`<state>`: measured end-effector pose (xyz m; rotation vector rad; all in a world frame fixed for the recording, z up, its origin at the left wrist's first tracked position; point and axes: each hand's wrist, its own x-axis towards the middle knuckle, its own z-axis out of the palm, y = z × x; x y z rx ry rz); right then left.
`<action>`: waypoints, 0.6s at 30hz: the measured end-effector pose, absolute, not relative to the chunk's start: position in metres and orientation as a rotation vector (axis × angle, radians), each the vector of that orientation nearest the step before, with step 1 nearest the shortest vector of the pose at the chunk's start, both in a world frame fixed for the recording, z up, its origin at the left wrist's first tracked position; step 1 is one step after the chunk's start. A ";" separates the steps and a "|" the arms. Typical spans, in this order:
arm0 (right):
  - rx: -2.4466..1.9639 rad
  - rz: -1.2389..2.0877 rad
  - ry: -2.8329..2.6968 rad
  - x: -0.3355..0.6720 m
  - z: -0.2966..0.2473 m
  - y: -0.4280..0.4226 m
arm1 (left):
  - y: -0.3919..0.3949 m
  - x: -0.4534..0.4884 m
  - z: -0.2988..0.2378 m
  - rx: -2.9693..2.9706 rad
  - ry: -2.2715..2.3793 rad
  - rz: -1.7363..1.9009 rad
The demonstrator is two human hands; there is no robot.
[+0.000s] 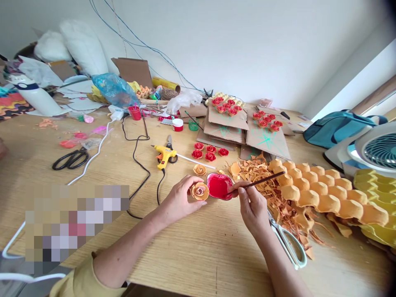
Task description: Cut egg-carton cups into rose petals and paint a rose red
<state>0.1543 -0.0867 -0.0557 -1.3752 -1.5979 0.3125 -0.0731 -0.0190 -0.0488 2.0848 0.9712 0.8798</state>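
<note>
My left hand point(181, 200) pinches an orange paper rose point(199, 191) with a pinkish centre, holding it just above the wooden table point(198, 251). My right hand point(252, 206) grips a thin dark paintbrush point(262, 180), its tip dipped in a small dish of red paint point(219, 186) right beside the rose. Another unpainted orange rose point(199, 169) lies behind, and several red-painted roses point(210, 152) sit further back.
Orange egg tray point(328, 194) and torn scraps point(256, 173) at right, white-handled scissors point(289, 243) by my right wrist. Yellow glue gun point(165, 156) with black cord, black scissors point(70, 159), cardboard sheets bearing red roses point(227, 108), a fan point(375, 150), clutter along the wall.
</note>
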 end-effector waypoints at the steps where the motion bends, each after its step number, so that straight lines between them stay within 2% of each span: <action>1: -1.375 0.324 -1.582 0.154 -0.056 -0.086 | -0.019 -0.073 -0.048 2.092 0.971 0.879; 11: -1.306 0.427 -1.507 0.156 -0.056 -0.087 | -0.016 -0.074 -0.058 2.020 1.034 0.872; 18: -1.410 0.321 -1.581 0.155 -0.054 -0.086 | -0.017 -0.073 -0.056 1.929 1.040 0.905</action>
